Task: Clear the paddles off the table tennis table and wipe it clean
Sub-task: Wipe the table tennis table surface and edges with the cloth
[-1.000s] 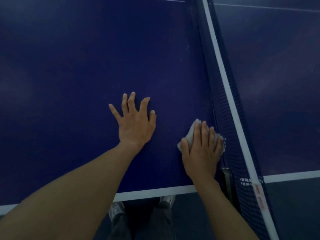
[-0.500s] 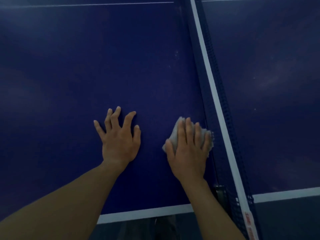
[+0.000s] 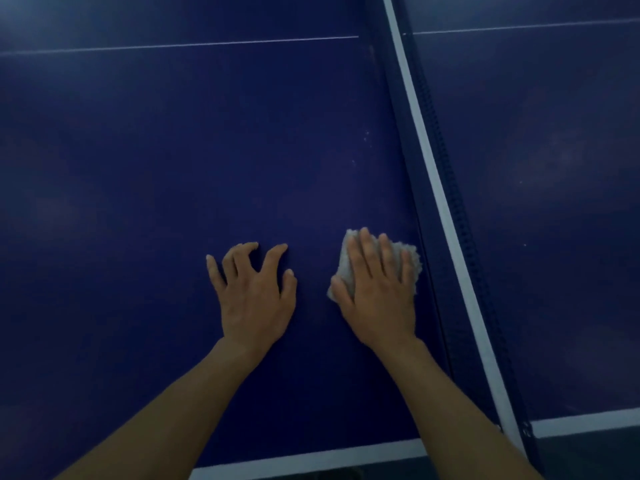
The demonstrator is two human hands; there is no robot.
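Blue fills nearly everything: the surface (image 3: pixel 173 168) of the table tennis table runs wide and dim, with no paddles on the part in view, so clearing looks done there and wiping is the step in hand. Along its right side the net (image 3: pixel 446 202) stands with its white top band, splitting this half from the far one. A thin white centre line crosses near the top, and a broad white edge line runs along the near side.

Both bare forearms reach in from below. The left hand (image 3: pixel 254 296) holds nothing; it rests on the blue with fingers spread and slightly clawed, apparently as a brace. The right hand (image 3: pixel 377 289) lies flat, palm down, pressing a pale crumpled cloth (image 3: pixel 346 261) against the surface just beside the foot of the net.

A few pale specks (image 3: pixel 366 135) show further up, close to the net. My guess is the next stroke calls for pushing the cloth forward along the net toward them, keeping even pressure.
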